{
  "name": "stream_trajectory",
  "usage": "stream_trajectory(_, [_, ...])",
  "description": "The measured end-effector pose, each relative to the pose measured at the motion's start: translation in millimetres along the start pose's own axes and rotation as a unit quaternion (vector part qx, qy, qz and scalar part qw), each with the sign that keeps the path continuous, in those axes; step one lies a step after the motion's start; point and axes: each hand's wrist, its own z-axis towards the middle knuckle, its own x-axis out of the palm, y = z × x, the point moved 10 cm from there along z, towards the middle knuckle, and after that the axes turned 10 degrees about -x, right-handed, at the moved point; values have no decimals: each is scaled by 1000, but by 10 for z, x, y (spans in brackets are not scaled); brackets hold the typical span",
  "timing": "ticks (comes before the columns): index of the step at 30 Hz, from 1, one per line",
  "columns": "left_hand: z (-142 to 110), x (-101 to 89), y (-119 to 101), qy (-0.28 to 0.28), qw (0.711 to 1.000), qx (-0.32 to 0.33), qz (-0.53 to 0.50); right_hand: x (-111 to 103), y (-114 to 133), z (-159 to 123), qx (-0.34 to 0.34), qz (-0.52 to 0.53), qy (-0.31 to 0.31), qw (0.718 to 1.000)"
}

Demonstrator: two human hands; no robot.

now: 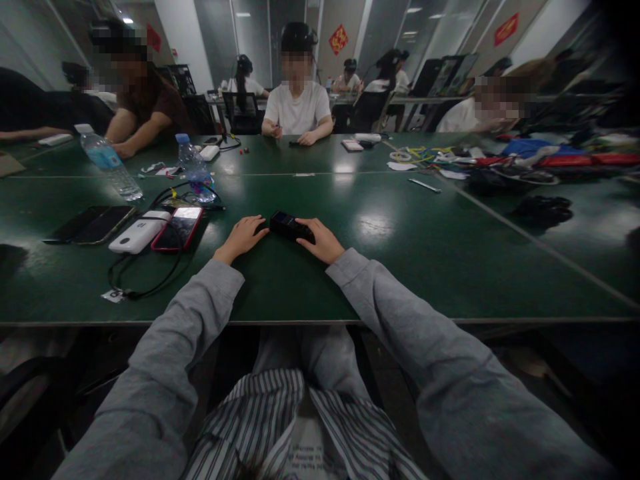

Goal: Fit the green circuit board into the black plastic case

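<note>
We see the black device (283, 225) on the table (425, 280), our right hand (324, 241) clasped round its three-o'clock end. Our left hand (245, 237), loosely spread, sits just beside its nine-o'clock end; farther out at nine lie a red-cased phone (181, 228) and white power bank (137, 235).

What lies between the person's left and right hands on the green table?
In the head view, a black device lies there: the right hand is on its right end, the left hand beside its left end, contact unclear.
</note>
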Motion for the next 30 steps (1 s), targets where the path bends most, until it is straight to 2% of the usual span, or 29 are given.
stream_trajectory(11, [-9, -2, -11, 7, 1000, -4, -9, -56, 36, 17, -11, 15, -28, 999])
stream_trajectory(15, [-12, -5, -16, 0, 1000, -2, -8, -145, 113, 33, -31, 21, -62, 997])
stream_trajectory(19, [-14, -12, -36, -9, 1000, 10, 1, -272, 142, 33, -21, 16, -105, 994])
stream_trajectory(24, [-17, -19, -25, -5, 1000, 0, -5, -400, 93, 3, -2, 3, -153, 988])
stream_trajectory(30, [-13, -11, -27, 7, 1000, 2, -11, -397, -23, -21, 21, -10, -165, 986])
